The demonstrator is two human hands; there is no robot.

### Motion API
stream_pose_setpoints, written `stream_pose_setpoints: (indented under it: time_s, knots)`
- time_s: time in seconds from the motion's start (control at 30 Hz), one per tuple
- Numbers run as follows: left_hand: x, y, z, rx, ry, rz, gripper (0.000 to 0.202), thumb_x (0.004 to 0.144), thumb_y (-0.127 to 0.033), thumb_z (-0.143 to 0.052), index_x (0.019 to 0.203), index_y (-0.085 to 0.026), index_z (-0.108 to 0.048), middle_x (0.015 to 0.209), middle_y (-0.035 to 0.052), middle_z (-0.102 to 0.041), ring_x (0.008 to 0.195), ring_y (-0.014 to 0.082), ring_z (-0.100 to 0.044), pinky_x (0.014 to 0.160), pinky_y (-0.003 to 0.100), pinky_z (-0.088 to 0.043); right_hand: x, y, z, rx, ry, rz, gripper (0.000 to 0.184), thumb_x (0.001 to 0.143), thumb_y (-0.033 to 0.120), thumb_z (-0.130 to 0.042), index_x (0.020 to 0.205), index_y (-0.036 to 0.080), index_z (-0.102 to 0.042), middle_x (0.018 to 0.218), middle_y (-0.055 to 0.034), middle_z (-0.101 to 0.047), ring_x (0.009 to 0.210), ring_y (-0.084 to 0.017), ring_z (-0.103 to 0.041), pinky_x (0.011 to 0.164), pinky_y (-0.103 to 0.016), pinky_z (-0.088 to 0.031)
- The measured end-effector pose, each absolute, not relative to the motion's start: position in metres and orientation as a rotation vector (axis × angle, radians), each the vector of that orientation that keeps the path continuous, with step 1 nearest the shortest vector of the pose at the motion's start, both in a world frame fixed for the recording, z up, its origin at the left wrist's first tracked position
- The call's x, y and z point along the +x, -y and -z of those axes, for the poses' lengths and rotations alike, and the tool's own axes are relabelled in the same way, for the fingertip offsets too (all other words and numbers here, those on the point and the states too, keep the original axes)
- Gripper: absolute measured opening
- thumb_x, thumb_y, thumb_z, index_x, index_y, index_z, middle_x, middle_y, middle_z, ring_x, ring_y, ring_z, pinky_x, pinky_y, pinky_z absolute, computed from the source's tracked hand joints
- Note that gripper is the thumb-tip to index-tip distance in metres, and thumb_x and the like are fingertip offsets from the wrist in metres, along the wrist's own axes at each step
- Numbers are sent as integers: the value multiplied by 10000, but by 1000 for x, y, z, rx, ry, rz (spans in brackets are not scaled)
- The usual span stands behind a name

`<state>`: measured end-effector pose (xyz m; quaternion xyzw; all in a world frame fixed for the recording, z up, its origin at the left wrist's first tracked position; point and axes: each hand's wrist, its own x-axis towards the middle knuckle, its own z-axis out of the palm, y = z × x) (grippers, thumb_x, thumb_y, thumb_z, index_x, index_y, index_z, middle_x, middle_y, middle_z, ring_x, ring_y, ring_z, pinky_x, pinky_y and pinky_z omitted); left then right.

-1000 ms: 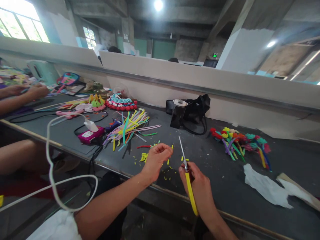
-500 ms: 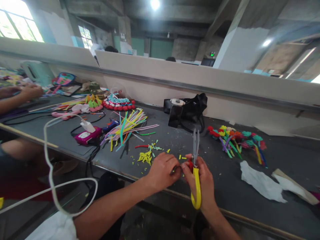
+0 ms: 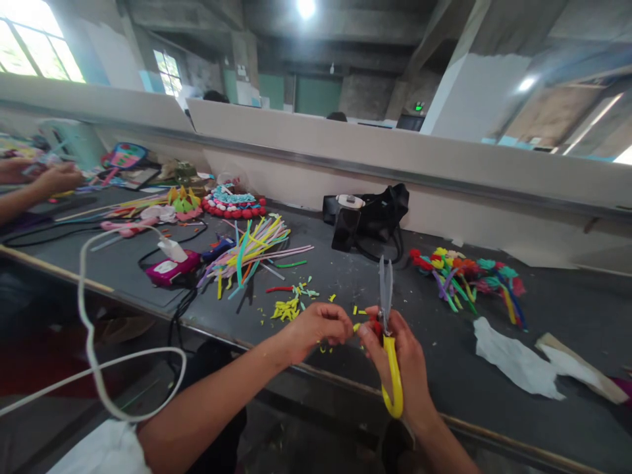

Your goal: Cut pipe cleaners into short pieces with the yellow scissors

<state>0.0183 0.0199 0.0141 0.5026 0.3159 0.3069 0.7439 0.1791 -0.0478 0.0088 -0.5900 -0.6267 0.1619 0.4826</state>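
Note:
My right hand point(image 3: 405, 352) is closed around scissors point(image 3: 394, 382) with a yellow handle, their blades pointing up and slightly apart. A small red fuzzy piece point(image 3: 376, 326) shows by its thumb and fingers. At the thumb tip is a short yellow piece point(image 3: 356, 327), in the gap between my hands. My left hand point(image 3: 318, 329) is just left of it, thumb and fingers pressed together; what they hold, if anything, is hidden. Cut yellow bits point(image 3: 286, 310) lie in a loose pile on the dark table point(image 3: 345, 273) beyond my left hand.
Coloured pipe cleaners point(image 3: 249, 253) lie in a heap beside a purple power socket point(image 3: 174, 266). A black bag point(image 3: 380, 214) rests against the partition. Bundled fuzzy flowers point(image 3: 469, 273) and white paper point(image 3: 516, 362) are at the right. Another person's hands point(image 3: 54, 178) work at far left.
My left hand has shifted slightly left, away from my right hand, and the yellow piece now shows between them. The scissors have moved a little. The other person's hands have moved.

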Motion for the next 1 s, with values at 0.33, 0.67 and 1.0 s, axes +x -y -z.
stream_pose_setpoints:
  time_s: [0.33,0.67,1.0]
  knots:
    - [22,-23,-17,754,-568,-1169,109,672,-188,-738,687,-147,-638,604,-37,-542,523,46,-436,554,197,-344,181,59,18,-1723,1783,-35,247,895,331,-483,1102,230,-574,870,-14,-693,714,-168,-658,648,-255,-461]
    - [29,-17,-15,769,-652,-1232,113,695,-226,-723,687,-147,-642,649,-17,-558,583,65,-467,572,195,-362,177,63,20,-1809,1860,16,201,913,311,-440,1039,251,-585,805,2,-708,685,-180,-675,584,-244,-432]
    - [31,-15,-15,801,-652,-1256,130,695,-258,-732,678,-159,-649,645,-23,-564,583,68,-455,574,206,-349,179,62,28,-1795,1885,117,219,914,268,-427,1042,246,-603,709,14,-696,599,-166,-659,549,-230,-399]
